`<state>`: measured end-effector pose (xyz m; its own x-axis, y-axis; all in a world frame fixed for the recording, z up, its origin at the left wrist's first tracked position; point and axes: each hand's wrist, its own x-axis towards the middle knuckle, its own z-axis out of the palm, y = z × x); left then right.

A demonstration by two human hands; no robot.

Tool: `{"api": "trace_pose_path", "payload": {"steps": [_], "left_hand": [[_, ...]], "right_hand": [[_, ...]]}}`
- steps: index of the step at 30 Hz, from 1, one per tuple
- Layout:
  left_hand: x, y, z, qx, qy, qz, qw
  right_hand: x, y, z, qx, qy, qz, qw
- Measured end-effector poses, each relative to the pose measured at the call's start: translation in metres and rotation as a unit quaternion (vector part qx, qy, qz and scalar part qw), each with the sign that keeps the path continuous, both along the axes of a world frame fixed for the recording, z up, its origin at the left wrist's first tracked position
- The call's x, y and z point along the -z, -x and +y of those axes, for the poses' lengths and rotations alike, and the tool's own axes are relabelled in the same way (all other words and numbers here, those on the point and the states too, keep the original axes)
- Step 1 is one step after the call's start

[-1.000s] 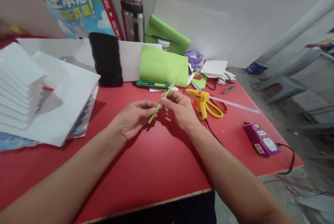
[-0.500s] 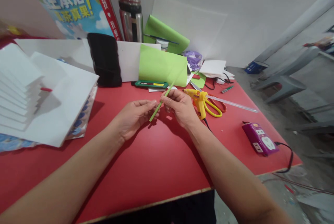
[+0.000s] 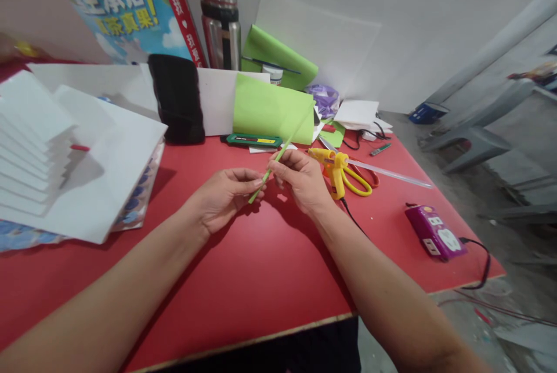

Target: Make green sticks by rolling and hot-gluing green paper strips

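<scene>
A thin green paper strip point(image 3: 285, 146) slants up and away between my two hands, above the red table point(image 3: 243, 280). My right hand point(image 3: 300, 178) pinches it around the middle with thumb and fingertips. Near its lower end, my left hand point(image 3: 235, 190) has thumb and fingers closed on the same strip. Just right of my right hand lies a yellow glue gun point(image 3: 333, 167) with a clear glue stick point(image 3: 391, 173) in its back. Behind my hands are a green utility knife point(image 3: 255, 140) and a sheet of green paper point(image 3: 265, 107).
At the left sits a stepped white foam-board piece point(image 3: 26, 152) on a white board point(image 3: 102, 210). A black case point(image 3: 176, 100) and a steel thermos point(image 3: 221, 25) stand at the back. Yellow-handled scissors point(image 3: 359, 184) lie by the glue gun; a purple power box point(image 3: 435, 232) is near the right edge.
My left thumb has come down onto the strip's lower end, where before it was slightly off it. My right hand keeps its pinch; the view has shifted slightly.
</scene>
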<state>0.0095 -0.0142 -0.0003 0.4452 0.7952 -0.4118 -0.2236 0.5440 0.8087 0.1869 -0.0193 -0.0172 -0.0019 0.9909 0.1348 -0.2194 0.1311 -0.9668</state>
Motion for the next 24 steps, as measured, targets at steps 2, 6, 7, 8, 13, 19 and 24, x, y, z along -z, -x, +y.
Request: {"api": "trace_pose_path", "payload": {"steps": [2, 6, 7, 8, 13, 19, 24], "left_hand": [[0.0001, 0.0002, -0.0001, 0.0, 0.001, -0.003, 1.0], [0.0005, 0.0012, 0.0003, 0.01, -0.005, -0.016, 1.0], [0.0004, 0.0014, 0.0005, 0.013, -0.009, -0.02, 1.0], [0.0002, 0.0014, 0.0006, 0.015, -0.014, -0.025, 0.999], [0.0001, -0.0004, -0.0011, 0.012, -0.03, -0.013, 0.999], [-0.0007, -0.0052, -0.0065, -0.024, -0.079, 0.042, 0.996], [-0.0013, -0.0078, -0.0072, -0.058, -0.128, 0.069, 0.988]], "right_hand": [[0.0001, -0.0004, 0.0001, -0.002, -0.003, 0.004, 1.0], [-0.0006, -0.0021, 0.0011, 0.0, 0.002, 0.008, 1.0], [-0.0011, -0.0024, 0.0016, 0.002, 0.005, 0.011, 1.0], [-0.0016, -0.0027, 0.002, 0.003, 0.008, 0.015, 1.0], [-0.0025, -0.0033, 0.0033, 0.001, 0.018, 0.025, 1.0], [0.0004, -0.0024, 0.0023, 0.005, 0.024, 0.016, 1.0], [0.0021, 0.0012, 0.0, -0.029, 0.049, 0.006, 0.998]]}}
